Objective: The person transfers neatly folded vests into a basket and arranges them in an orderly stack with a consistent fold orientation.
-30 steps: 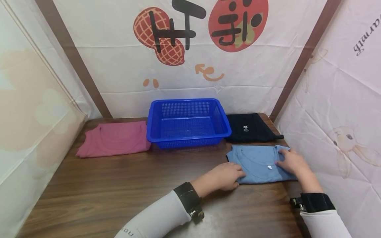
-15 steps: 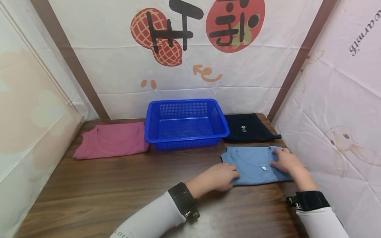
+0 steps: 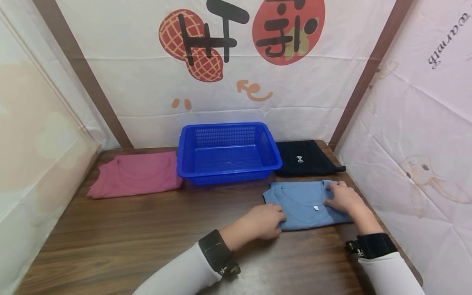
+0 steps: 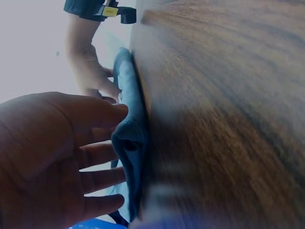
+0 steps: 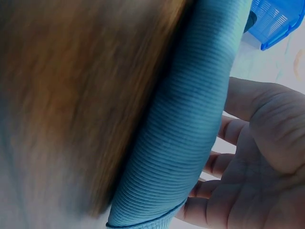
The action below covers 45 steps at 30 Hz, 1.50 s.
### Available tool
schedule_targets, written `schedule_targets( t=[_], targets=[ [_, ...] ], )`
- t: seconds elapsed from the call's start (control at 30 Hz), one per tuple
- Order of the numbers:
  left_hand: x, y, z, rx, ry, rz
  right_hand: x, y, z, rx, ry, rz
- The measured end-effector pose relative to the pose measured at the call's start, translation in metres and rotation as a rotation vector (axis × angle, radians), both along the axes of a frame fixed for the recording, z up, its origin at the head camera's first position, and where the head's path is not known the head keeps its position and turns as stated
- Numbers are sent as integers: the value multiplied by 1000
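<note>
Btwn L fingers (image 4: 100,179) & R fingers (image 5: 220,163), blue shirt (image 3: 300,207), contact prob

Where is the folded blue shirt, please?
In the head view, the folded blue shirt lies at right, in front of the black garment, touched by the left hand and right hand.

Bright, even light fills the head view, laying a pale glare on the desk (image 3: 147,231) toward its near edge and soft shadows under the forearms (image 3: 239,235), while the left fabric wall (image 3: 48,139) looks hazy and washed out. The left wrist view is backlit, its fingers (image 4: 102,180) dark against a blown-out background. In the right wrist view the wood smears with blur, yet the blue shirt's ribbing (image 5: 176,124) reads clearly.
</note>
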State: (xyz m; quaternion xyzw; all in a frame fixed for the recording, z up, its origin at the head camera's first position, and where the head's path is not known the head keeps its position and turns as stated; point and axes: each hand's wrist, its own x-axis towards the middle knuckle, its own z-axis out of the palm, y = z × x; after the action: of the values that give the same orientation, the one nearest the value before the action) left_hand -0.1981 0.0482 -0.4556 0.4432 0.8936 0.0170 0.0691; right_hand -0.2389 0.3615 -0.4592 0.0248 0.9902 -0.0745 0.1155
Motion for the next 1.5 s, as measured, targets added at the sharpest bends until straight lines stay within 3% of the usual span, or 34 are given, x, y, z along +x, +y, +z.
schedule_targets(
  t=[0.4,0.7,1.13,1.5],
  targets=[
    [5,-21,-1,25,12,19,-5,-17,-1,-24,10,26],
    [16,-32,-1,22,5,88,-8,-38,0,-29,2,45],
    [11,-41,12,21,-8,162,-6,-57,7,-27,-6,36],
    [12,-56,10,2,-30,184,2,-63,-1,-94,50,17]
  ],
)
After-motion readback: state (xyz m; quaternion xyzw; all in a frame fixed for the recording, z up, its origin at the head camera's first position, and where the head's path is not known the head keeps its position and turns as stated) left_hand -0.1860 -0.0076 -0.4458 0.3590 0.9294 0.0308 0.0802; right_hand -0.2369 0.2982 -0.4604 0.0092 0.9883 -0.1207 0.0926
